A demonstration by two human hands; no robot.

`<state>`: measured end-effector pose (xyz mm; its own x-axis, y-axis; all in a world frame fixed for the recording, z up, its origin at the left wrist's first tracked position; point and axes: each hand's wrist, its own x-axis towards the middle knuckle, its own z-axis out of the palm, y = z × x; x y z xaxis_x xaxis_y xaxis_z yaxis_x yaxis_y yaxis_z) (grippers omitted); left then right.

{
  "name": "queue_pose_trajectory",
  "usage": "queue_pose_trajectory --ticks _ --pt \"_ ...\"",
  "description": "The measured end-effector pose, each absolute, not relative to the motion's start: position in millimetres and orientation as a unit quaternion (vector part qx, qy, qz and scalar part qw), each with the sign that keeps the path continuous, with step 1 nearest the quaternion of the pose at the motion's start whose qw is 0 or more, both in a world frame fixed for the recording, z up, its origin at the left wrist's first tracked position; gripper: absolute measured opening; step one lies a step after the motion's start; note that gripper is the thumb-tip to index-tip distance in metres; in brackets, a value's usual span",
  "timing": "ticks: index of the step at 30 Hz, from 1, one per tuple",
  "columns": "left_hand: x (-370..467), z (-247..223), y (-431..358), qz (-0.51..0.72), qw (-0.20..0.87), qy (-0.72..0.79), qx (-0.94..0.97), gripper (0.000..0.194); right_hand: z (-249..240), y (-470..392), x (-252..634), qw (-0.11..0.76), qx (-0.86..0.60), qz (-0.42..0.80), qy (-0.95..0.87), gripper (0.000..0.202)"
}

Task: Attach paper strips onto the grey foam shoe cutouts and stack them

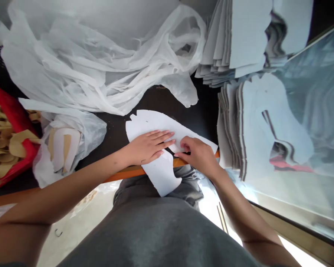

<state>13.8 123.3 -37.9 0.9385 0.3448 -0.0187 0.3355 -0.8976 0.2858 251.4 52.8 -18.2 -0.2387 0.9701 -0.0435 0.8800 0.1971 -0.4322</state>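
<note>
A curved white cut piece [167, 122] lies on the dark table, and its lower part hangs over the orange front edge. My left hand [150, 147] rests flat on the middle of it, fingers stretched to the right. Just to the right, my right hand [196, 152] is at the inner edge of the piece, with its thumb and fingers curled together. Whatever is between those fingertips is too small to make out.
Crumpled white plastic bags [100, 66] cover the back of the table [153, 98]. Stacks of white cut pieces [267, 111] stand at the right. At the left are a red container [30, 150] of tan pieces and a clear bag [91, 128] with white and tan pieces.
</note>
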Motion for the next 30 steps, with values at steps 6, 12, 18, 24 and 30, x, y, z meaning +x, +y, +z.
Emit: queue_pose_trajectory --ticks 6,12,18,24,30 --pt "14 -41 123 0.027 0.136 0.172 0.975 0.052 -20 58 237 0.145 -0.569 0.166 -0.793 0.036" --pt "13 -43 124 0.033 0.134 0.173 0.975 0.051 -30 68 233 0.095 -0.533 0.136 -0.829 0.036" --pt "12 -41 125 0.025 0.197 0.173 0.965 0.055 -24 56 242 0.085 -0.505 0.141 -0.847 0.048" --pt "-6 -18 139 0.163 0.436 0.252 0.849 0.064 -12 52 263 0.251 -0.506 0.300 -0.769 0.040" --pt "-24 9 123 0.337 0.359 0.406 0.770 0.057 -12 49 280 0.416 -0.626 0.180 -0.635 0.031"
